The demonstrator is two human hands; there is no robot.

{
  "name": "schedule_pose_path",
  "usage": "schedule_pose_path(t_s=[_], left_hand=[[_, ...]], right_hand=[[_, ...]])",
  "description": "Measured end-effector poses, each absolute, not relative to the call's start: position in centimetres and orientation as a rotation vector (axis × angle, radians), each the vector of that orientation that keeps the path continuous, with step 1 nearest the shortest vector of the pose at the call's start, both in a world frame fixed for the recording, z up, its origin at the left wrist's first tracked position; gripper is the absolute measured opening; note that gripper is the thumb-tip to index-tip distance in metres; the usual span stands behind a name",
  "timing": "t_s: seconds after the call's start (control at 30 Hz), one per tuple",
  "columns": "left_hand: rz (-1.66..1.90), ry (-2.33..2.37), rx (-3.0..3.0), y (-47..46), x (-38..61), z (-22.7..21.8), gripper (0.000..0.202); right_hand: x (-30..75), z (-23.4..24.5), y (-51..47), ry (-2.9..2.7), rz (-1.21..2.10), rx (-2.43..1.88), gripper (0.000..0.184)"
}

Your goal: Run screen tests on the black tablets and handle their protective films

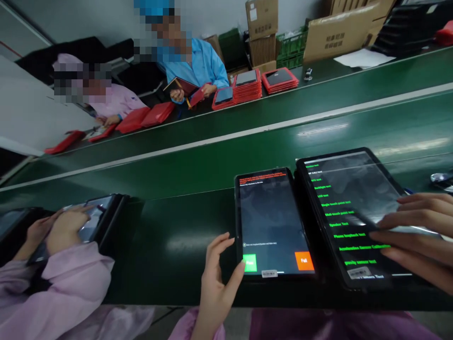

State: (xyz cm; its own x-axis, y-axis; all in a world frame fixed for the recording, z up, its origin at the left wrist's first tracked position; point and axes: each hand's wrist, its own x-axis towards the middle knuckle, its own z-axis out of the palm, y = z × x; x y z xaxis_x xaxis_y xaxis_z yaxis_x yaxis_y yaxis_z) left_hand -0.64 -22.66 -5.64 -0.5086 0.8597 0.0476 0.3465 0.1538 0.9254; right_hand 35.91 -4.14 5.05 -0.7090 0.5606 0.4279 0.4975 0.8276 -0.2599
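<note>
A black tablet (272,217) lies in front of me, its dark screen showing red and white text, a green button at lower left and an orange "Fail" button. My left hand (217,278) is at its lower left corner, fingers apart, the thumb on or just over the green button. To the right lies a second tablet (348,212) with a list of green test names. Over its right side is my right hand (421,231), fingers stretched out and holding nothing; whether a fingertip touches the glass I cannot tell. Each tablet has a small barcode label near its bottom edge.
At left, a co-worker's hands (67,226) work on another tablet (94,219). Beyond the green belt (198,160), two people handle red-cased items beside red stacks (247,87). Cardboard boxes (339,35) stand behind. A shiny metal object (442,179) lies at far right.
</note>
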Motion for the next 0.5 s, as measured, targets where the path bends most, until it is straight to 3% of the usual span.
schedule_pose_path(t_s=[0.13,0.23,0.33,0.5], left_hand=[[1.31,1.925,1.32,-20.1,-2.3,-4.6,0.048],[1.278,1.844,1.605,-14.2,-3.9,-2.8,0.046],[1.018,1.904,1.877,-8.0,-4.8,-1.3,0.044],[0.559,1.977,2.191,-7.1,-5.4,0.1,0.035]], right_hand=[[34.3,5.9,-0.1,-2.533,0.155,-0.657,0.022],[31.8,5.6,3.7,-2.615,0.009,-0.711,0.041],[29.6,4.7,6.3,-2.717,-0.155,-0.769,0.059],[29.9,5.2,5.1,-2.724,-0.132,-0.563,0.051]])
